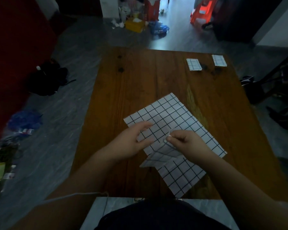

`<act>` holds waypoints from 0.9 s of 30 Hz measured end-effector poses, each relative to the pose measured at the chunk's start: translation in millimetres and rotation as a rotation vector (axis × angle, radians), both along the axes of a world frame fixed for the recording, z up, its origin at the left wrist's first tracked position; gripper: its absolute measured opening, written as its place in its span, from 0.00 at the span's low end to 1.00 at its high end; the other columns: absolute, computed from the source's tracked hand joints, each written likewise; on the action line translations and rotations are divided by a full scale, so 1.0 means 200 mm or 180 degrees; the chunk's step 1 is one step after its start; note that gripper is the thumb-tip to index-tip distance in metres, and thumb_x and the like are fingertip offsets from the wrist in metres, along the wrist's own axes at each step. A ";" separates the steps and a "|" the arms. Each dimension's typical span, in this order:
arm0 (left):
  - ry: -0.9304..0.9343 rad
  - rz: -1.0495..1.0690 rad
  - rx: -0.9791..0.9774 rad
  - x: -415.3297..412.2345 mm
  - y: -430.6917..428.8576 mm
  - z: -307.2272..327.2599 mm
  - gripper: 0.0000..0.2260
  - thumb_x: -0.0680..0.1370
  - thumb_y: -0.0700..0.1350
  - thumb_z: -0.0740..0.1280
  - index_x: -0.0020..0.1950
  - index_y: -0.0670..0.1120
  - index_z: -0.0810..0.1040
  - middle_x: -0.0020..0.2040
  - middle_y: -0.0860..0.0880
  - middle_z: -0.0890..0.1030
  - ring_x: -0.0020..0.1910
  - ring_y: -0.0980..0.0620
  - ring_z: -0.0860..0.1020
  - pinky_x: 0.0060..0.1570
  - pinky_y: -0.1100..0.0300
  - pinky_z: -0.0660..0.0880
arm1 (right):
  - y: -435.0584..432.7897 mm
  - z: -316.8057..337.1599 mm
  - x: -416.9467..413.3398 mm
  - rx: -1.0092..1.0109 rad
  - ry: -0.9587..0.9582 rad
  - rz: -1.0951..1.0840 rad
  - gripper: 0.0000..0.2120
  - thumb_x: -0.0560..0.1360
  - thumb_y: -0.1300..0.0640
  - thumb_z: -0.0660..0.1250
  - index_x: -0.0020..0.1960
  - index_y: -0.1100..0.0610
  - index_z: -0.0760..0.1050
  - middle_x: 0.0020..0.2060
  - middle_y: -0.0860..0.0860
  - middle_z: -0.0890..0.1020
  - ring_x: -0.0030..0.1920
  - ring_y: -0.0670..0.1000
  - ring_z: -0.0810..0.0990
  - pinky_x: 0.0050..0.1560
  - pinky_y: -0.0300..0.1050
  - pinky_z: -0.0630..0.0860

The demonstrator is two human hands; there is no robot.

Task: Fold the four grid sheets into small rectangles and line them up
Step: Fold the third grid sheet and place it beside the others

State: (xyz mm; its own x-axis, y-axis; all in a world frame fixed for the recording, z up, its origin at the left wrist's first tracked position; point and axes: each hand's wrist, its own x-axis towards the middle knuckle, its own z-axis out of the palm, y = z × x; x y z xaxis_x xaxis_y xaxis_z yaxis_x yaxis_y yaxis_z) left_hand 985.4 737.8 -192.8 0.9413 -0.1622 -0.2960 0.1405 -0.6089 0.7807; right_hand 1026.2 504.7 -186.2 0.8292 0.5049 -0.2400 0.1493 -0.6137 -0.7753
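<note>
Here, right hand (188, 143) pinching sheet (173, 113) corner

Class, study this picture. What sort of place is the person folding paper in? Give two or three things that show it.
Probably a room in a home, dim and untidy. A wooden table stands on a grey floor; a yellow box and what looks like a blue toy car lie beyond it.

Dim overall, light from the far doorway, dark vignetted corners, wide-angle bending at edges, slightly soft background
</note>
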 end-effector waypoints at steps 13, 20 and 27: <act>-0.0329 -0.0312 -0.0115 -0.08 -0.17 -0.06 0.07 0.84 0.51 0.59 0.52 0.59 0.76 0.43 0.57 0.78 0.42 0.63 0.76 0.39 0.63 0.69 | 0.00 0.11 -0.09 0.0537 -0.0160 -0.0546 0.08 0.79 0.56 0.68 0.47 0.42 0.79 0.42 0.40 0.83 0.45 0.39 0.80 0.43 0.33 0.76; 0.0485 0.0486 -0.1418 -0.11 -0.15 -0.02 0.10 0.84 0.48 0.60 0.56 0.53 0.82 0.53 0.52 0.84 0.52 0.57 0.82 0.47 0.58 0.78 | -0.07 0.10 -0.08 -0.0020 -0.0119 -0.0654 0.21 0.77 0.47 0.71 0.68 0.45 0.71 0.63 0.38 0.75 0.62 0.40 0.73 0.60 0.41 0.71; 0.0652 0.0729 -0.1729 -0.13 -0.13 0.00 0.10 0.84 0.47 0.61 0.56 0.56 0.82 0.51 0.56 0.85 0.53 0.57 0.82 0.47 0.58 0.77 | -0.07 0.08 -0.10 0.0601 0.0060 -0.1028 0.05 0.79 0.53 0.68 0.45 0.46 0.80 0.44 0.45 0.83 0.44 0.44 0.80 0.44 0.42 0.76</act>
State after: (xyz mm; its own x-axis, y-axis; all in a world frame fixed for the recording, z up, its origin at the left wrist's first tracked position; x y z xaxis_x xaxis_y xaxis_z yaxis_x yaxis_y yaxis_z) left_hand 959.0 712.4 -192.4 0.9028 -0.1410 -0.4062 0.4003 -0.0691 0.9138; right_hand 1005.4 491.7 -170.3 0.9492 0.2548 -0.1844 -0.0440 -0.4728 -0.8801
